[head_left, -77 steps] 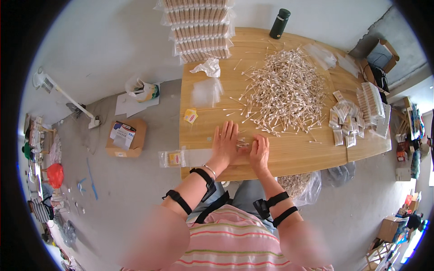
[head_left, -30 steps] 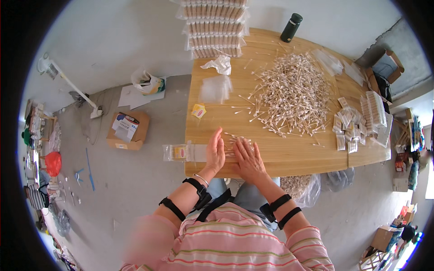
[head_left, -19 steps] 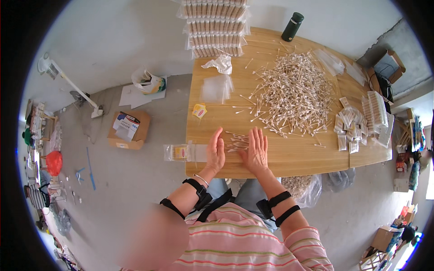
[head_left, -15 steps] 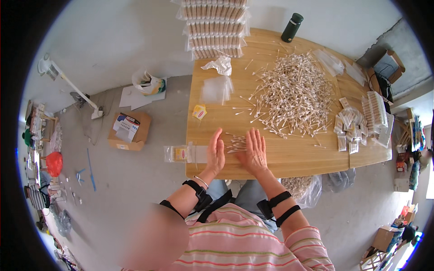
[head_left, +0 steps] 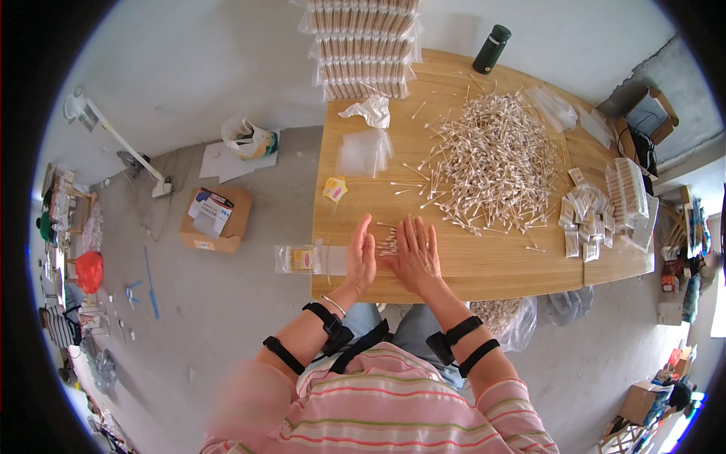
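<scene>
A small bunch of cotton swabs lies on the wooden table between my two hands. My left hand stands on its edge at the left end of the bunch, fingers stretched out. Flat over the bunch's right part rests my right hand, its fingers extended and covering some sticks. Left of my left hand, a clear bag packed with swabs and a yellow label sticks out past the table edge. A big loose heap of cotton swabs spreads over the table beyond my right hand.
Clear empty bags, yellow labels and crumpled white plastic lie at the table's left. Packed bags are stacked at the back, near a dark green bottle. Small packs sit at right; a cardboard box is on the floor.
My right hand has moved left and flattened over the swabs, covering more of them. The swab bunch shows less between my hands. My left hand has stayed nearly still.
</scene>
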### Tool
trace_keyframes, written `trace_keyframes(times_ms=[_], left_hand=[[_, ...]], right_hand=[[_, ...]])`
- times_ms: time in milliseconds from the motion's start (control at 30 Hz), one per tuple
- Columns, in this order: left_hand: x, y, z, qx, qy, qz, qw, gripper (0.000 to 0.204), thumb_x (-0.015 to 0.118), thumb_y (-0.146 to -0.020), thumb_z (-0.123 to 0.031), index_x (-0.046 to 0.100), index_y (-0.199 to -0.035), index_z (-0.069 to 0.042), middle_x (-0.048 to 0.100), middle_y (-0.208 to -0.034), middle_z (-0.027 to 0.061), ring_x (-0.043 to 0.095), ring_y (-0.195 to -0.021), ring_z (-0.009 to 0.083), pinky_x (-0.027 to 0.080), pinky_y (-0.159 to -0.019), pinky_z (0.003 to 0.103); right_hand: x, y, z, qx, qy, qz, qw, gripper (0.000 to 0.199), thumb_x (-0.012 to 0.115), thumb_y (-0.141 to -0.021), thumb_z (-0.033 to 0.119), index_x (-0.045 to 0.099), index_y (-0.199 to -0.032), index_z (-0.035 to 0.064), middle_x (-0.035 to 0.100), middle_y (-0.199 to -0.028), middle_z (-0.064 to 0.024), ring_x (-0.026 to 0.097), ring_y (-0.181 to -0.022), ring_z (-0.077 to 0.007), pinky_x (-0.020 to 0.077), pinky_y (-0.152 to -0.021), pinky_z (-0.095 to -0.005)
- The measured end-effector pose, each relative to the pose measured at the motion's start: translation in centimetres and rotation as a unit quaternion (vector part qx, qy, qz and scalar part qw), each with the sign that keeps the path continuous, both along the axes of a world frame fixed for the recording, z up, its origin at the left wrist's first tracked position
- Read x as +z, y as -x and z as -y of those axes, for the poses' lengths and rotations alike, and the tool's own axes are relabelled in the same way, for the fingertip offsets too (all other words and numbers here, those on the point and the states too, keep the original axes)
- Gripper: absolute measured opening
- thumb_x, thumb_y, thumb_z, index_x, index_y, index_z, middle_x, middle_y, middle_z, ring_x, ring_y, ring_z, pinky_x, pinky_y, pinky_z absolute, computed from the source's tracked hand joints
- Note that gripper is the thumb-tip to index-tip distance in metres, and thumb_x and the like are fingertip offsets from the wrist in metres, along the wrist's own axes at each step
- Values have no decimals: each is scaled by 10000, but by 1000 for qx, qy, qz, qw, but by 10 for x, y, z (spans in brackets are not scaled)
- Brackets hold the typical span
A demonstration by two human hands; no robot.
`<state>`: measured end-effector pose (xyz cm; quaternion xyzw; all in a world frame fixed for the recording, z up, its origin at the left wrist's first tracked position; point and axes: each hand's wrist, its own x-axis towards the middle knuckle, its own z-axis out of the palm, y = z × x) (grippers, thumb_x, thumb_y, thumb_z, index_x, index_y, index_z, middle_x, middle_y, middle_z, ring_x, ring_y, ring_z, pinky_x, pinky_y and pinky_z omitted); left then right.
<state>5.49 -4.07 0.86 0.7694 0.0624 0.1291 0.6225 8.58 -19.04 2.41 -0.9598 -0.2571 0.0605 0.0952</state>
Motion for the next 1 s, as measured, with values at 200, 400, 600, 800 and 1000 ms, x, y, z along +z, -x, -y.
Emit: trace_keyframes(times_ms=[200,400,600,800,1000], left_hand=[[5,7,22,-83,26,-26,996,518,378,-1028,-278,302,-1438,30,370,-1465,221,344,-1378,311,299,-1104,380],[2,-13,6,-21,-17,13,1000,635,382,-1019,-407,260,-1454,40,331,-1490,208,292,-1400,290,224,-1142,374],[-1,-34,6,-33,-35,16,999,591,329,-1032,-407,313,-1441,19,353,-1482,193,317,-1390,285,250,-1132,369],[-10,-28,12,-35,60,2,998,576,349,-1030,-378,325,-1429,38,373,-1464,210,333,-1377,311,254,-1128,364],[-11,-30,10,-37,61,7,997,581,331,-1035,-389,318,-1436,32,372,-1466,191,337,-1368,276,245,-1130,356]], right_hand=[[-5,-1,1,-13,-26,30,999,747,490,-916,427,237,-1477,4,205,-1548,-188,119,-1456,-346,48,-1165,-529],[-15,-9,16,-113,-243,41,963,589,516,-923,207,313,-1433,-8,282,-1510,-207,203,-1427,-370,151,-1163,-488],[-23,-14,0,-188,-538,28,821,411,410,-974,85,375,-1365,-38,351,-1457,-252,336,-1365,-379,274,-1117,-416],[-18,-10,-17,-175,-561,-19,809,442,371,-1021,218,358,-1380,-41,332,-1474,-243,340,-1369,-348,284,-1108,-392],[-13,-19,-23,-167,-567,-78,803,446,370,-1023,229,353,-1389,-25,337,-1472,-240,321,-1377,-348,254,-1124,-387]])
